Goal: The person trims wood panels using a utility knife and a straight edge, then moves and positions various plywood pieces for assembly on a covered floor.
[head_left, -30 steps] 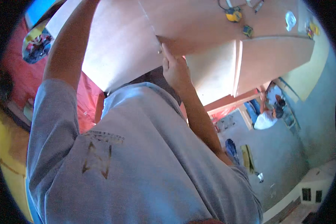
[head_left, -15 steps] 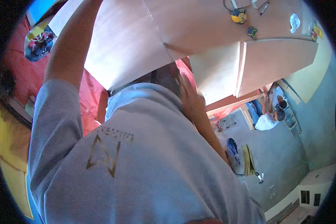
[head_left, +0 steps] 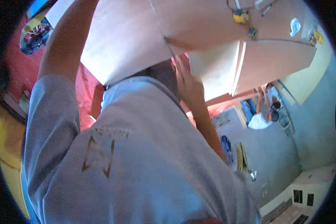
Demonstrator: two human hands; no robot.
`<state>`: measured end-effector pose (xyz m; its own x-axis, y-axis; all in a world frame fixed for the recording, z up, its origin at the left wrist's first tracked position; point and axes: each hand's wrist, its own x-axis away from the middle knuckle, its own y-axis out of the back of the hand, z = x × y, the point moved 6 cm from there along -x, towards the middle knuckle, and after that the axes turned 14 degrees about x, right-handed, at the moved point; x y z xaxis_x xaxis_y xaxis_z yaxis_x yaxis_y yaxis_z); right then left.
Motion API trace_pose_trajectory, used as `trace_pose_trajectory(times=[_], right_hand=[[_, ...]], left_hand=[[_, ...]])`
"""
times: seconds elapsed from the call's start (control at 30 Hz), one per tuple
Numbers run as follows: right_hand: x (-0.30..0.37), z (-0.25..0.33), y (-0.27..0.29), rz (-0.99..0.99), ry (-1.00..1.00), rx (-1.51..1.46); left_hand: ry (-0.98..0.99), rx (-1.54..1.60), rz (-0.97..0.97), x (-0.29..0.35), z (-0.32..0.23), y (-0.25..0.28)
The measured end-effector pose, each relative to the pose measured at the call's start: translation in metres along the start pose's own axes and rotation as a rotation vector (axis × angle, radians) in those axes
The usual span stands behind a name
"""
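Note:
My left arm reaches up past the top edge, so my left hand is out of the picture. Beneath that arm lies a large pale board [head_left: 123, 41], with a dark seam along its right side. My right hand [head_left: 189, 84] is beside the front corner of the board, close to the seam. Its fingers are stretched toward the board's edge and somewhat blurred; I see nothing held in them. Right of this hand is a light panel [head_left: 214, 71], and a framed flat panel [head_left: 274, 65] adjoins it.
Two tape measures, one larger yellow [head_left: 241, 16] and one smaller dark [head_left: 253, 33], lie on the far surface near a pen [head_left: 266, 10]. A person in a white shirt [head_left: 260, 121] crouches at the right. A bag [head_left: 35, 37] rests on red sheeting [head_left: 86, 87] at left.
The view has shifted slightly. My right hand has moved a little, its fingers now showing more plainly near the board's corner. My left arm remains raised.

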<state>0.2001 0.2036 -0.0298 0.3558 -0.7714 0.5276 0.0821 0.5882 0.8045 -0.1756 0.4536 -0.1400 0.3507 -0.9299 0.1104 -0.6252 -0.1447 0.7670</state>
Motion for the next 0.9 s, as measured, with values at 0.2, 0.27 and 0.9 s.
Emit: trace_pose_trajectory(times=[0.2,0.27,0.9], right_hand=[[-0.009,0.003,-0.017,0.056,0.009,-0.084],[-0.012,0.006,-0.014,0.075,-0.018,-0.022],[-0.004,-0.004,-0.013,-0.006,0.057,-0.063]], left_hand=[[0.041,-0.034,0.006,0.007,0.005,0.007],[0.003,-0.023,0.005,0.007,0.004,0.007],[-0.029,-0.070,-0.081,0.010,-0.008,0.012]])
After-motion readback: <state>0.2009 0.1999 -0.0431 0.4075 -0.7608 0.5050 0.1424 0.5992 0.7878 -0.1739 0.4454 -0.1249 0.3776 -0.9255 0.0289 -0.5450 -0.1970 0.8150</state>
